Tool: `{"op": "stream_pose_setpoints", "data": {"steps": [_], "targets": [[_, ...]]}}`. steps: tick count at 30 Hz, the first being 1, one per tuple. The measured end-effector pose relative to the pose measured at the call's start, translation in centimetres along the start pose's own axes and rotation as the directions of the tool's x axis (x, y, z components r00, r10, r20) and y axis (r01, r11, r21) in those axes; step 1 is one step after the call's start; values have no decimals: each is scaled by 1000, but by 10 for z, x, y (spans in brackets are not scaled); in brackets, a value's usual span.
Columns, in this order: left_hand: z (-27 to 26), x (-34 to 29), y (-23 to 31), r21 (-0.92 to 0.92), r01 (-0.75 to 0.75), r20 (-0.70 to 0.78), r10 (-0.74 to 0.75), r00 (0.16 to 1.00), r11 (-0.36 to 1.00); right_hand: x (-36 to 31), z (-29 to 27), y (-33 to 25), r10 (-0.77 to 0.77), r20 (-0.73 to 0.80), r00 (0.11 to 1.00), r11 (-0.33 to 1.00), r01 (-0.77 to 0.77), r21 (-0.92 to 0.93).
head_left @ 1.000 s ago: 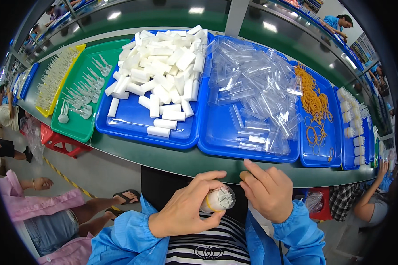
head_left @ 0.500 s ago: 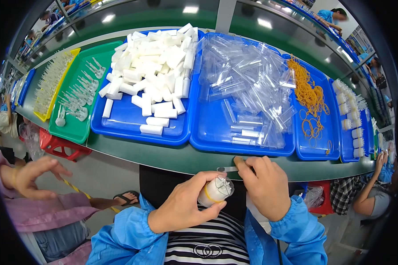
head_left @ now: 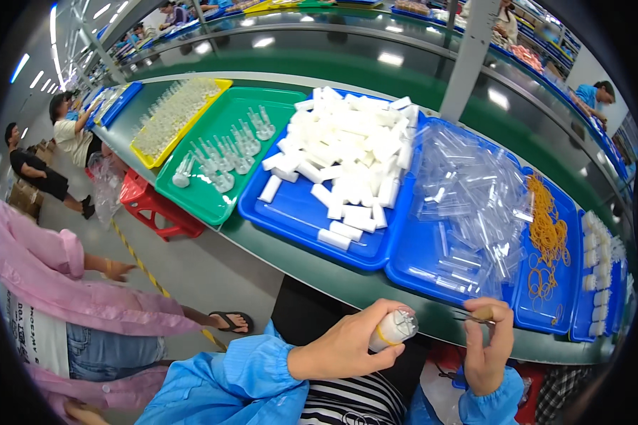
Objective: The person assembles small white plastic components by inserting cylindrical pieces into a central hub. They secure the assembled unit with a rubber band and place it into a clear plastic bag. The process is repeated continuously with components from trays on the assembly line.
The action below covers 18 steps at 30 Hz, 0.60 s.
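Angled rightward, the left hand (head_left: 349, 346) wraps one banded white cylinder (head_left: 390, 331) near the table (head_left: 262, 246) — the right hand (head_left: 490, 348), raised, holds one slim pronged tool (head_left: 463, 319) — and beyond sit two blue trays (head_left: 290, 214) of white blocks (head_left: 347, 145) and clear tubes (head_left: 468, 202).

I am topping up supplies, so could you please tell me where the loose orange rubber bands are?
The rubber bands lie toward the right in the head view, in a blue tray right of the clear tubes, beyond the right hand.
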<state>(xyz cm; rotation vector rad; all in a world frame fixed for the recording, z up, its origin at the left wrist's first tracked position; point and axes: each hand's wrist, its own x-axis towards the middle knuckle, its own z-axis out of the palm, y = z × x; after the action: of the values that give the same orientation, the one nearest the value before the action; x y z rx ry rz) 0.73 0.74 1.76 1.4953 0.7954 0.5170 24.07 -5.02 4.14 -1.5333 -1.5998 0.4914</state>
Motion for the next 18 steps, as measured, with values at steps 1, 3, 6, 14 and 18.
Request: {"op": "stream_pose_setpoints", "data": {"steps": [1,3,6,14,18], "targets": [[1,0,0,12,-15,-5,16,1000,1000,-3,1,8,-5,2,1000,1000,5,9],[4,3,-1,11,-32,7,32,999,999,-8,6,19,49,-42,998,994,-44,103],[5,6,1,-19,24,6,-23,1000,1000,-4,2,22,-36,-41,999,998,39,55],[12,8,1,52,-24,-87,28,996,998,6,0,15,-190,0,982,976,189,-111],[14,9,2,71,-105,-88,111,990,992,-7,1,13,-45,-44,998,999,44,-19]]}}
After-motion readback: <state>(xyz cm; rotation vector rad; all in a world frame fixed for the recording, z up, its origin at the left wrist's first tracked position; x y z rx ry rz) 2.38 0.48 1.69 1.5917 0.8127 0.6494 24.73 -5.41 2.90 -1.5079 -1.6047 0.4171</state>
